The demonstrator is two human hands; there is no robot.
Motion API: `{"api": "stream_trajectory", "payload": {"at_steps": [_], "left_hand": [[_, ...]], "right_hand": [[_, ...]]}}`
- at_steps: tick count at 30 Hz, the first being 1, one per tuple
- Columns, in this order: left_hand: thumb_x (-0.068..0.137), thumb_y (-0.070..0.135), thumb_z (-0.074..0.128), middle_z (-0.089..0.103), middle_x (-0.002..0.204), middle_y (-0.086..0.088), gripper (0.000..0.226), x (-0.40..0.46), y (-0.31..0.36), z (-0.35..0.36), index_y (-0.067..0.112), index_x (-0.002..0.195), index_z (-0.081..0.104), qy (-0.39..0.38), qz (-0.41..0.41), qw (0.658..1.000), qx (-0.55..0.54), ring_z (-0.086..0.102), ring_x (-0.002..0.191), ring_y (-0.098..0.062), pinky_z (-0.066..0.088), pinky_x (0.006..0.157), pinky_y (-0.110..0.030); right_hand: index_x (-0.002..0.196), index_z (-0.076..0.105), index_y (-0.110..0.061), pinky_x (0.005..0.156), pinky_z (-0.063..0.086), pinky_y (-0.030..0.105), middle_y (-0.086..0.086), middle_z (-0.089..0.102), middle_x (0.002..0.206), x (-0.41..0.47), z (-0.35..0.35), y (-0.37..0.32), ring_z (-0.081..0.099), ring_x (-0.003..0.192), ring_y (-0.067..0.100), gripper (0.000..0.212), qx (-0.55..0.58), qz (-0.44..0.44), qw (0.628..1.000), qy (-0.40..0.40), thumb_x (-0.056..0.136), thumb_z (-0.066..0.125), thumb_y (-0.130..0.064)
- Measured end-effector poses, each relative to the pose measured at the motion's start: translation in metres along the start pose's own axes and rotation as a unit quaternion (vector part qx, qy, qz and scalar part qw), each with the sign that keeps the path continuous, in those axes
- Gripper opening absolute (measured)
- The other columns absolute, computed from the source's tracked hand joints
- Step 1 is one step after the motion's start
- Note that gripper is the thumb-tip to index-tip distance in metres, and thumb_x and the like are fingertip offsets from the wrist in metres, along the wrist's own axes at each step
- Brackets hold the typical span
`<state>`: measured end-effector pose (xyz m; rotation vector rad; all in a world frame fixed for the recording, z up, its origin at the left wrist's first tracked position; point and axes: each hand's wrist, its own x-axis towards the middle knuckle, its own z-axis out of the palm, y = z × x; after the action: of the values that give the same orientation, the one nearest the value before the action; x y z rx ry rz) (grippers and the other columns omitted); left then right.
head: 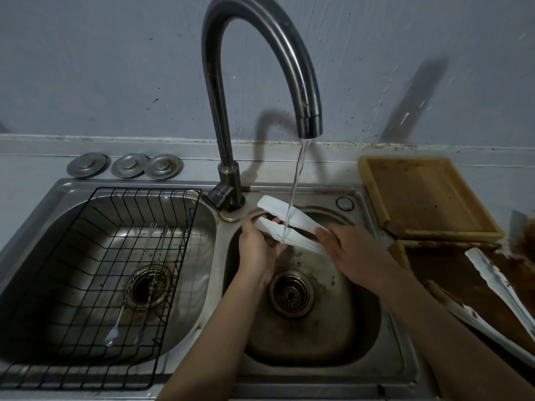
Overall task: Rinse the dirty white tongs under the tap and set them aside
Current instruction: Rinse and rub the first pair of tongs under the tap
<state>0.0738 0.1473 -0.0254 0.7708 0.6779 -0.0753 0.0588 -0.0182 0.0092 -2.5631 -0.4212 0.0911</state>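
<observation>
Both hands, left hand point(257, 244) and right hand point(350, 250), grip white tongs point(285, 224), arms splayed under tap stream.

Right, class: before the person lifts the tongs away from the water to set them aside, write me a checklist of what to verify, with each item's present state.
1. Water running from the tap: ok, a stream falls onto the white tongs.
2. Tongs held firmly: ok, left hand grips one end, right hand the other.
3. Tongs over the right basin: ok.
4. Tongs rinsed clean: cannot tell, the underside is hidden.
5. Somewhere clean to set them: the wire rack in the left basin looks usable: ok; the tray on the right is soiled: not ok.
</observation>
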Motion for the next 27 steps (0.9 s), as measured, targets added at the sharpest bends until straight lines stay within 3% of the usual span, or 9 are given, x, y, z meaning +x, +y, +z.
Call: {"api": "stream_trajectory", "payload": {"at_steps": [3,5,7,9,14,17,20,24,27], "left_hand": [[0.090,0.051,0.046,0.066,0.104,-0.018,0.051,-0.008,-0.006,0.004,0.009,0.119,0.052,-0.035,0.019,0.997,0.062,0.066,0.091,-0.031,0.057,0.074,-0.042],[0.088,0.032,0.060,0.066,0.101,-0.019,0.040,-0.012,-0.008,0.003,0.004,0.115,0.052,-0.050,0.070,0.994,0.067,0.067,0.089,-0.028,0.055,0.082,-0.046],[0.087,0.014,0.061,0.065,0.100,-0.017,0.020,-0.016,-0.005,0.003,0.004,0.104,0.056,-0.088,0.094,0.992,0.008,0.068,0.089,-0.025,0.051,0.090,-0.047],[0.090,0.011,0.056,0.067,0.094,-0.012,0.007,-0.015,-0.002,0.004,0.006,0.093,0.059,-0.110,0.076,0.989,-0.062,0.068,0.088,-0.024,0.050,0.093,-0.045],[0.092,0.035,0.051,0.075,0.075,-0.003,0.025,-0.006,-0.002,0.004,0.012,0.092,0.061,-0.105,0.022,0.983,-0.146,0.073,0.076,-0.019,0.054,0.077,-0.036],[0.088,0.055,0.046,0.059,0.047,0.003,0.044,-0.001,0.003,0.013,0.016,0.072,0.056,-0.055,-0.038,0.982,-0.177,0.059,0.042,-0.012,0.047,0.062,-0.029],[0.089,0.056,0.043,0.040,0.038,0.005,0.049,0.006,0.002,0.017,0.018,0.059,0.043,-0.003,-0.077,0.982,-0.174,0.037,0.031,-0.012,0.038,0.054,-0.025],[0.091,0.052,0.041,0.051,0.044,0.002,0.045,0.006,-0.005,0.011,0.016,0.066,0.049,0.000,-0.100,0.980,-0.171,0.048,0.040,-0.014,0.042,0.057,-0.029],[0.095,0.049,0.037,0.065,0.087,-0.008,0.044,0.007,-0.009,0.009,0.010,0.094,0.056,0.000,-0.101,0.983,-0.151,0.061,0.074,-0.021,0.048,0.065,-0.036]], "right_hand": [[0.074,0.054,-0.036,0.054,0.035,0.026,-0.009,0.057,0.063,-0.006,0.004,-0.004,0.055,0.061,0.013,0.037,-0.062,-0.032,0.998,0.000,0.094,0.026,-0.050],[0.109,0.060,-0.034,0.063,0.044,0.028,-0.005,0.068,0.087,-0.011,0.009,-0.006,0.062,0.078,0.016,0.042,-0.077,-0.047,0.996,0.015,0.094,0.023,-0.048],[0.127,0.051,-0.032,0.071,0.050,0.033,-0.002,0.068,0.103,-0.013,0.012,-0.005,0.064,0.087,0.017,0.047,-0.097,-0.057,0.993,0.033,0.094,0.022,-0.048],[0.122,0.053,-0.030,0.065,0.048,0.031,-0.004,0.067,0.100,-0.015,0.015,-0.004,0.064,0.085,0.017,0.043,-0.096,-0.049,0.993,0.040,0.094,0.026,-0.046],[0.083,0.046,-0.030,0.049,0.030,0.021,-0.011,0.051,0.063,-0.016,0.024,-0.003,0.051,0.056,0.004,0.023,-0.030,-0.002,0.999,0.018,0.094,0.033,-0.045],[0.083,0.035,-0.033,0.044,0.021,0.016,-0.015,0.043,0.059,-0.016,0.031,-0.004,0.042,0.047,-0.001,0.017,-0.062,-0.017,0.998,-0.006,0.095,0.033,-0.045],[0.096,0.043,-0.026,0.044,0.021,0.015,-0.016,0.040,0.063,-0.017,0.034,-0.003,0.039,0.047,-0.002,0.021,-0.091,-0.025,0.995,-0.031,0.095,0.034,-0.045],[0.103,0.046,-0.026,0.046,0.019,0.013,-0.015,0.040,0.066,-0.018,0.033,0.002,0.039,0.049,-0.004,0.026,-0.122,-0.016,0.992,-0.022,0.094,0.034,-0.048],[0.108,0.043,-0.026,0.052,0.033,0.023,-0.008,0.057,0.085,-0.017,0.031,0.005,0.056,0.065,0.010,0.033,-0.158,-0.004,0.987,-0.016,0.093,0.031,-0.052]]}}
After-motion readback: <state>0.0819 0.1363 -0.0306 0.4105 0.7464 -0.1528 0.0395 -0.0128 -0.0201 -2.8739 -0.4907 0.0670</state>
